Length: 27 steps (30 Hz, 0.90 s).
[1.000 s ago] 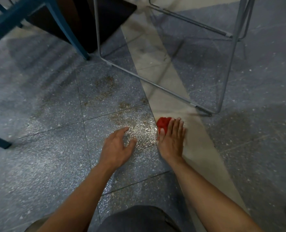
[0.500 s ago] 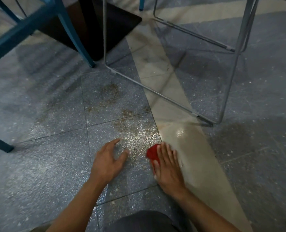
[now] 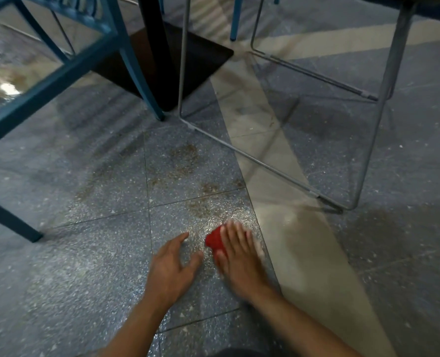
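Note:
My right hand [image 3: 239, 256] presses flat, fingers straight, on a small red cloth or sponge [image 3: 213, 240] against the wet grey speckled floor [image 3: 97, 253]. Only the cloth's left part shows beyond my fingers. My left hand [image 3: 171, 266] rests palm-down on the floor just left of it, fingers spread. Brown dirt stains [image 3: 183, 161] lie on the tiles ahead of both hands. The tile around the cloth glistens with water.
A blue chair frame [image 3: 59, 68] stands at the left, its leg [image 3: 10, 222] close by. A black table base [image 3: 167, 65] sits at the top centre. A grey wire stool frame [image 3: 265, 166] crosses a beige floor strip [image 3: 304, 240] on the right.
My right hand slid the red cloth from the beige strip's edge leftwards and nearer to me onto the grey tile. The view tilted up. The left hand stayed on the floor.

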Each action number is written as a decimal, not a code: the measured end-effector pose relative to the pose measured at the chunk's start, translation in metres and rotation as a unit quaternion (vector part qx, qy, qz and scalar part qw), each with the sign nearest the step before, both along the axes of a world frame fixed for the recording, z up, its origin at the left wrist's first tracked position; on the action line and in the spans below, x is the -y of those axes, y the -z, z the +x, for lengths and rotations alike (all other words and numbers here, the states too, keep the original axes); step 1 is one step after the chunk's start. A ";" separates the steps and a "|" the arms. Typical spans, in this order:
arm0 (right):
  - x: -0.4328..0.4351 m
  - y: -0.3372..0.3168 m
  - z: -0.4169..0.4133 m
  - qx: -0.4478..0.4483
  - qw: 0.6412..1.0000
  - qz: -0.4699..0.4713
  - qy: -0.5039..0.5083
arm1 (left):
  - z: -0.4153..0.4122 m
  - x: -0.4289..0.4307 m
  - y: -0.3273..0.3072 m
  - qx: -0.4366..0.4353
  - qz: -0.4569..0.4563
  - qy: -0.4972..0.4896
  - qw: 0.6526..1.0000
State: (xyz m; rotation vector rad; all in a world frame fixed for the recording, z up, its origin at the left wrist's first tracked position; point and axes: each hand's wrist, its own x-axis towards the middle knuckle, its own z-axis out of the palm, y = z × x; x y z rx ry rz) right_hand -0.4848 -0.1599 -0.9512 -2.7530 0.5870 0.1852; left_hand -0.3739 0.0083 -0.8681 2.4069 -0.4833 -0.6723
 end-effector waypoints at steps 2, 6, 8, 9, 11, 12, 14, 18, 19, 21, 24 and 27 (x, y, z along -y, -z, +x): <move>-0.014 0.006 -0.034 0.016 0.999 0.007 -0.033 | 0.001 0.000 0.001 -0.003 0.001 -0.002 1.000; 0.013 0.007 -0.062 0.019 0.999 -0.017 0.037 | 0.004 -0.001 0.000 -0.010 0.002 -0.009 1.000; 0.038 0.004 -0.043 -0.008 0.994 -0.030 0.104 | 0.007 -0.001 -0.002 -0.017 0.002 -0.011 1.000; 0.050 0.002 -0.026 -0.011 0.990 -0.030 0.137 | 0.008 -0.002 -0.002 -0.016 0.003 -0.012 1.000; 0.067 -0.002 0.014 -0.018 0.981 -0.005 0.194 | 0.011 -0.006 -0.003 -0.014 -0.002 -0.019 1.000; 0.070 -0.003 0.032 -0.027 0.977 0.005 0.210 | 0.011 -0.007 -0.004 -0.015 -0.005 -0.023 1.000; 0.059 -0.002 0.056 -0.027 0.977 0.011 0.210 | 0.012 -0.010 -0.006 -0.015 -0.008 -0.028 0.999; -0.013 0.008 0.032 0.009 0.999 0.024 0.020 | 0.012 -0.011 -0.008 -0.002 0.000 -0.033 0.999; -0.028 0.011 0.016 0.017 0.998 0.040 -0.036 | 0.012 -0.011 -0.007 -0.002 0.000 -0.032 0.999; -0.042 0.014 -0.015 0.025 0.992 0.035 -0.120 | 0.014 -0.011 -0.006 -0.004 -0.002 -0.032 0.999; -0.027 0.011 -0.050 0.007 0.991 0.019 -0.132 | 0.019 -0.011 -0.009 0.002 0.014 -0.001 1.000; 0.011 -0.001 -0.059 -0.064 0.995 -0.002 -0.075 | 0.045 -0.002 -0.024 0.020 0.078 0.115 0.990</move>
